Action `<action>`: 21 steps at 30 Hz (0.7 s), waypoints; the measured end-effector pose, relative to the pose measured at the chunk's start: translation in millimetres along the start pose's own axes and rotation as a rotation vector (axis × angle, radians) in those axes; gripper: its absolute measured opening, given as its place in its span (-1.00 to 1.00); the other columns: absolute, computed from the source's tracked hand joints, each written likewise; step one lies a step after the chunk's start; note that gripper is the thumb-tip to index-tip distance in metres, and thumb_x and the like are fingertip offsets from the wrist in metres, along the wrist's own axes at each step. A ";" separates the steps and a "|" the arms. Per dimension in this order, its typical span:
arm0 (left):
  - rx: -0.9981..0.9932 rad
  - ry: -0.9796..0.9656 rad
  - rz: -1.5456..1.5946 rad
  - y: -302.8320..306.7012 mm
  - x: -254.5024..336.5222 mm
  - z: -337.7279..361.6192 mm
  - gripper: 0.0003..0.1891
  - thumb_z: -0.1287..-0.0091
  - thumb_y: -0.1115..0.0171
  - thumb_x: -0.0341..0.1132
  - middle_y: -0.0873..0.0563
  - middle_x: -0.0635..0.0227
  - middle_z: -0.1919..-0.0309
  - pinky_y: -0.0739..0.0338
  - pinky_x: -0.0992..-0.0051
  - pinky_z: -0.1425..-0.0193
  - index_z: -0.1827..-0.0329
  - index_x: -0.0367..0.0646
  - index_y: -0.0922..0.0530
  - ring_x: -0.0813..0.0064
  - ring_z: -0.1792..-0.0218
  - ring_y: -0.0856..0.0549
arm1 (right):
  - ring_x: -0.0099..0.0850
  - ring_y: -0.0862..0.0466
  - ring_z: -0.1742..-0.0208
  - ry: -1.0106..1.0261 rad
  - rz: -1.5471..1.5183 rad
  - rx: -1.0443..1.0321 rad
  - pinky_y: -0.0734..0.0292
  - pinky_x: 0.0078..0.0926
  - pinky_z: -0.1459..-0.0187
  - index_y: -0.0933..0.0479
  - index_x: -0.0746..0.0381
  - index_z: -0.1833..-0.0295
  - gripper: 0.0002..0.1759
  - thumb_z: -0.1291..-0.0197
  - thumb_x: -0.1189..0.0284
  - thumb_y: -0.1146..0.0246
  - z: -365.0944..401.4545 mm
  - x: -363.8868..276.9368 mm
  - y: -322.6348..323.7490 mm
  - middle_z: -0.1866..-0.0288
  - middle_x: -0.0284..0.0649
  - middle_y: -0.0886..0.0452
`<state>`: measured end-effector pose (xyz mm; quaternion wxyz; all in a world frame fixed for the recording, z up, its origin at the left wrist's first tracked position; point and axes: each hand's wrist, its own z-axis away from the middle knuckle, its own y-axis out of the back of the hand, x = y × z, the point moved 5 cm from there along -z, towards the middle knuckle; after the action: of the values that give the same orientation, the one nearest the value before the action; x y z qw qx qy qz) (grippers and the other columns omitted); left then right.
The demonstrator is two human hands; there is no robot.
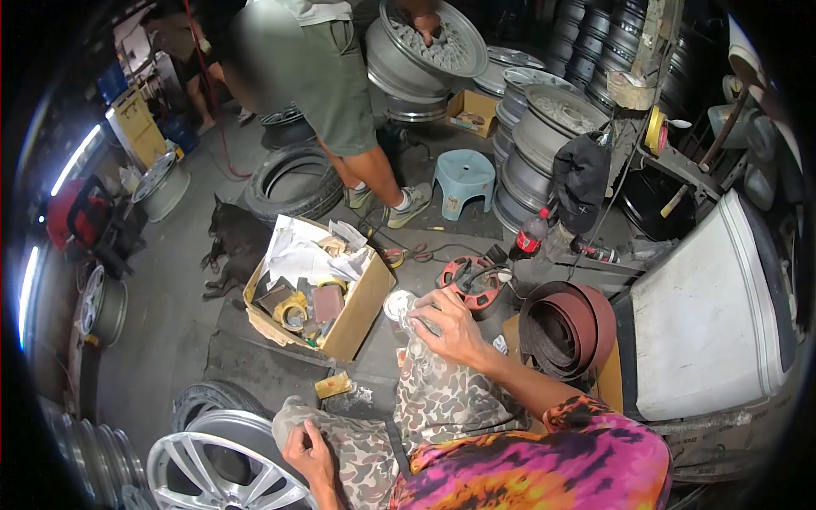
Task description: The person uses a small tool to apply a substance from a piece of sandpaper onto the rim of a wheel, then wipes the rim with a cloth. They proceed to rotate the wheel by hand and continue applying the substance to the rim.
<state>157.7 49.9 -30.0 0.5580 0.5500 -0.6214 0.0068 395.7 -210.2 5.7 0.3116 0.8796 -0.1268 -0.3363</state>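
Note:
My right hand (pixel 450 327) is over my right knee, its fingers bent and fingertips drawn together; anything between them is too small to make out. Just beyond the fingertips is a small round white tub or lid (pixel 398 305). My left hand (pixel 309 457) rests on my left knee, thumb and fingers loosely apart, holding nothing visible. Beside it on the left stands a silver multi-spoke wheel rim (pixel 183 467). Camouflage trousers (pixel 455 395) cover my legs. In front is an open cardboard box (pixel 361 314) with papers, yellow tape rolls and a reddish-brown block.
A red cable reel (pixel 470 282), a cola bottle (pixel 530 235) and rolled brown abrasive strips (pixel 578 327) lie to the right. Beyond are a blue stool (pixel 464 180), stacked rims (pixel 544 140), a tire (pixel 293 183), a dark dog (pixel 238 242) and a standing person (pixel 331 93) handling a rim.

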 end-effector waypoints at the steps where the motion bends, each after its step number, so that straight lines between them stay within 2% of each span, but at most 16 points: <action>1: 0.005 -0.005 0.006 -0.1 0.2 0.0 -0.69 -0.41 -0.20 -0.47 -0.42 0.19 0.68 -0.22 0.35 0.48 0.53 -0.41 -0.42 0.46 0.62 -0.32 | -0.18 -0.54 0.05 -0.001 0.002 0.001 -0.48 -0.24 -0.04 -0.67 0.24 0.16 -0.83 -0.10 0.46 -0.37 -0.1 -0.7 0.3 0.13 -0.19 -0.57; 6: -0.006 0.013 -0.010 4.5 -3.7 3.2 -0.69 -0.42 -0.20 -0.47 -0.40 0.20 0.68 -0.21 0.36 0.48 0.52 -0.41 -0.41 0.48 0.61 -0.31 | -0.23 -0.57 0.09 0.003 -0.079 -0.071 -0.50 -0.27 0.01 -0.67 0.25 0.14 -0.84 -0.16 0.45 -0.36 -7.1 19.4 4.0 0.16 -0.17 -0.59; 8: -0.027 0.033 -0.016 6.7 1.3 1.5 -0.69 -0.43 -0.19 -0.46 -0.40 0.22 0.68 -0.21 0.36 0.48 0.51 -0.40 -0.40 0.48 0.61 -0.30 | -0.26 -0.64 0.20 -0.268 -0.289 0.002 -0.55 -0.25 0.12 -0.65 0.27 0.05 -0.78 -0.23 0.41 -0.34 -22.3 72.8 12.6 0.24 -0.12 -0.64; 10: -0.029 0.043 -0.019 7.8 1.0 3.1 -0.68 -0.44 -0.19 -0.46 -0.38 0.23 0.67 -0.20 0.37 0.47 0.51 -0.40 -0.39 0.49 0.60 -0.29 | -0.23 -0.71 0.29 -0.478 -0.338 0.009 -0.59 -0.22 0.20 -0.60 0.25 -0.12 -0.65 -0.26 0.36 -0.32 -31.6 148.5 17.3 0.32 -0.05 -0.68; 12: -0.012 0.032 -0.026 9.9 2.1 3.2 -0.68 -0.45 -0.18 -0.46 -0.40 0.23 0.67 -0.20 0.36 0.46 0.50 -0.42 -0.40 0.49 0.59 -0.29 | -0.05 -0.75 0.19 -0.531 -0.048 -0.086 -0.63 -0.13 0.09 -0.52 0.23 -0.26 -0.51 -0.23 0.33 -0.33 -38.1 230.0 26.2 0.29 0.06 -0.73; 13: -0.013 0.040 -0.072 11.6 -0.6 4.3 -0.71 -0.42 -0.18 -0.48 -0.48 0.14 0.66 -0.24 0.31 0.48 0.51 -0.40 -0.46 0.32 0.64 -0.37 | 0.02 -0.74 0.08 -0.596 0.046 -0.106 -0.61 -0.10 0.00 -0.49 0.21 -0.29 -0.47 -0.20 0.32 -0.33 -39.4 273.8 28.0 0.16 0.11 -0.72; 14: -0.024 0.044 -0.086 10.9 3.3 5.5 -0.71 -0.42 -0.18 -0.48 -0.48 0.14 0.66 -0.24 0.31 0.48 0.51 -0.40 -0.46 0.32 0.64 -0.37 | 0.09 -0.72 -0.02 -0.665 0.139 -0.130 -0.60 -0.06 -0.09 -0.47 0.19 -0.32 -0.42 -0.18 0.30 -0.34 -34.5 315.7 27.3 0.03 0.16 -0.71; 16: 0.048 0.114 -0.045 12.5 10.0 5.8 -0.69 -0.45 -0.16 -0.44 -0.54 0.18 0.65 -0.26 0.33 0.47 0.50 -0.40 -0.49 0.37 0.63 -0.40 | 0.15 -0.63 -0.18 -0.657 0.239 -0.167 -0.52 -0.01 -0.23 -0.39 0.17 -0.40 -0.30 -0.12 0.29 -0.35 -26.6 385.8 26.3 -0.15 0.21 -0.63; 18: 0.059 0.140 -0.072 15.4 7.9 9.2 -0.67 -0.48 -0.13 -0.41 -0.58 0.22 0.64 -0.27 0.34 0.47 0.50 -0.40 -0.52 0.41 0.62 -0.41 | 0.11 -0.59 -0.26 -0.773 0.426 -0.311 -0.49 -0.06 -0.28 -0.28 0.15 -0.50 -0.18 -0.09 0.27 -0.35 -23.2 412.0 33.6 -0.26 0.19 -0.58; 20: 0.083 0.136 -0.140 20.6 3.3 12.5 -0.60 -0.54 -0.10 -0.37 -0.47 0.36 0.66 -0.31 0.52 0.46 0.53 -0.37 -0.38 0.62 0.57 -0.38 | 0.03 -0.58 -0.31 -0.815 0.535 -0.386 -0.49 -0.12 -0.29 -0.15 0.16 -0.58 -0.09 -0.09 0.29 -0.31 -9.1 462.6 23.8 -0.30 0.15 -0.56; 21: 0.086 0.142 -0.161 23.1 -1.3 14.7 -0.59 -0.55 -0.09 -0.36 -0.46 0.37 0.66 -0.29 0.54 0.46 0.53 -0.36 -0.37 0.64 0.56 -0.37 | 0.02 -0.57 -0.33 -0.836 0.563 -0.458 -0.49 -0.13 -0.29 -0.14 0.21 -0.58 -0.09 -0.10 0.29 -0.29 0.8 496.0 13.8 -0.32 0.14 -0.55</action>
<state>131.4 50.8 -22.4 0.5753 0.6197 -0.5332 0.0274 762.9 -435.9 -240.3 0.4962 0.5131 -0.3934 -0.5794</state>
